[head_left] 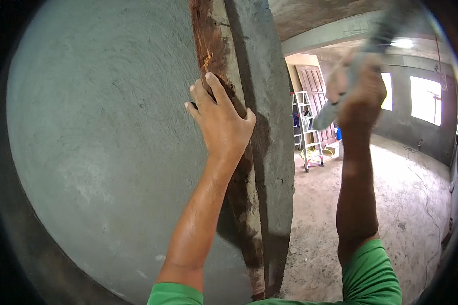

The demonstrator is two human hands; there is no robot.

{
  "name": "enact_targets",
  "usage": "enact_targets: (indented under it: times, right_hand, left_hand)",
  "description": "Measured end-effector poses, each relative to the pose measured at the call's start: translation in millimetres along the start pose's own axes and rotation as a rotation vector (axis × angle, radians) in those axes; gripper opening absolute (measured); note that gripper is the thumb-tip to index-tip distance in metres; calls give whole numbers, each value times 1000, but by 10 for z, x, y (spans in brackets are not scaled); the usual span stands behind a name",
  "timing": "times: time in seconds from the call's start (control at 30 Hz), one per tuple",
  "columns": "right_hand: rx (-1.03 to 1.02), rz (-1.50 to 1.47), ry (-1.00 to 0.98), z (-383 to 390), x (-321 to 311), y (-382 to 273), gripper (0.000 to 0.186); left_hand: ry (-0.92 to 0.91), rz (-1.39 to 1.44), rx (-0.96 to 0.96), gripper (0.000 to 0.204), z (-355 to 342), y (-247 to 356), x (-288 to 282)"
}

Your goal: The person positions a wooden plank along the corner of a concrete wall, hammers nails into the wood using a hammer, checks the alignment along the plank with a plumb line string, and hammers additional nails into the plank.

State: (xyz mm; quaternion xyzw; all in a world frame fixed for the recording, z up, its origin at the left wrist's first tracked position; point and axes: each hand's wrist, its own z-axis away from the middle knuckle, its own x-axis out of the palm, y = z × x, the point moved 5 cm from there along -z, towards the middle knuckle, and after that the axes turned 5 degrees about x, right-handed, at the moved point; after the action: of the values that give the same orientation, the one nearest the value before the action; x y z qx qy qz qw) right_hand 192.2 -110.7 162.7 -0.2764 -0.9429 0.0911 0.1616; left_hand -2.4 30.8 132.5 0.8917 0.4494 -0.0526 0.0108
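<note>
A long wooden board, reddish brown on one face and smeared with cement along its edge, stands upright against a grey plastered wall. My left hand grips the board across its upper part, the fingers bent over the brown face and the thumb on the edge at the right. Up at the right, off the board, my right hand is closed round a grey-handled tool. Motion smears the tool's dark upper end, so its kind cannot be made out.
Right of the board runs a rough concrete wall edge. Beyond it lies a dusty floor with a thin cable. Farther back are a metal stepladder, a brown panelled door and bright windows.
</note>
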Motion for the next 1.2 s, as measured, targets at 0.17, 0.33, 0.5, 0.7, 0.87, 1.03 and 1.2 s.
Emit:
enact_targets:
  times: [0.17, 0.33, 0.5, 0.7, 0.87, 1.03, 1.2]
  right_hand:
    - [-408, 594, -25, -331, 337, 628, 63]
    - [-105, 471, -148, -248, 275, -1, 70]
    - [-169, -168, 37, -119, -118, -755, 51]
    - [-406, 190, 129, -180, -201, -348, 69]
    - [117, 323, -228, 46, -166, 350, 71]
    - [169, 234, -214, 221, -155, 802, 65]
    - [194, 409, -183, 207, -126, 910, 71]
  left_hand:
    - [17, 78, 29, 109, -40, 226, -2]
    - [4, -11, -25, 110, 17, -30, 72]
    - [-11, 32, -34, 111, -16, 24, 77]
    - [75, 166, -26, 127, 22, 1, 62]
    - [-30, 164, -165, 118, 13, 106, 8]
    - [24, 75, -168, 113, 32, -26, 85]
    - [17, 153, -100, 109, 0, 86, 98]
